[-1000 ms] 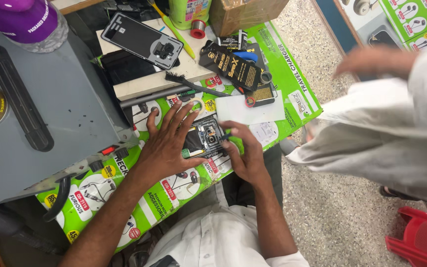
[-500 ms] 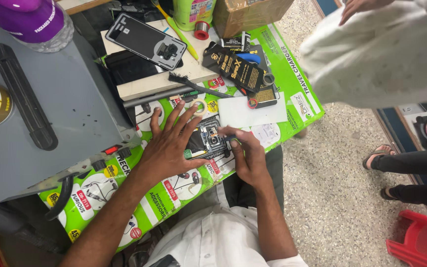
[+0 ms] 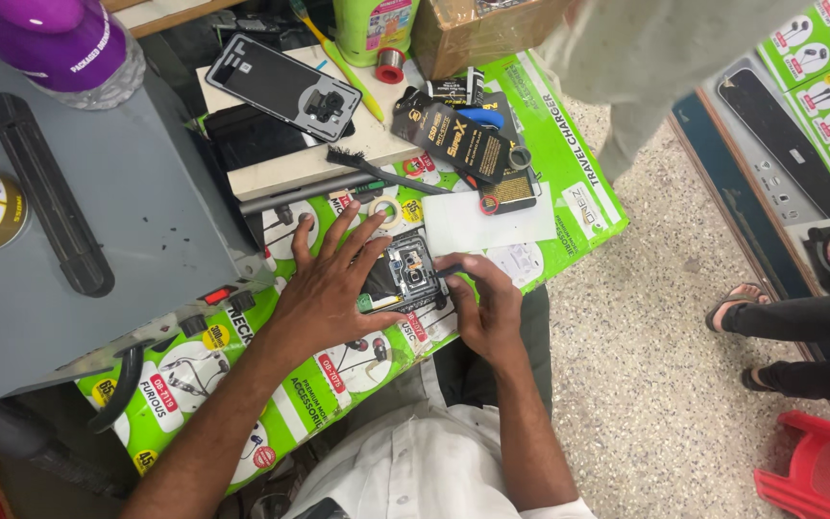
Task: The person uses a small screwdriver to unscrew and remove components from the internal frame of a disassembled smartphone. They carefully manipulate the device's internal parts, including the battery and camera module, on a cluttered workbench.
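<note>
On opened phone [image 3: 405, 277]: left hand [image 3: 324, 288] splayed flat.

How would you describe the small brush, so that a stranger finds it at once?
Start at the big grey machine on the left. Right of it lies a pale board carrying a phone back cover. The brush lies at the board's front edge: thin black handle, dark bristles at its left end, unlike the yellow stick above.

Phone repair shop: opened phone [image 3: 403, 279] on bench w/ accessory posters [image 3: 823, 43], brush [image 3: 377, 171], tape [image 3: 391, 65].
</note>
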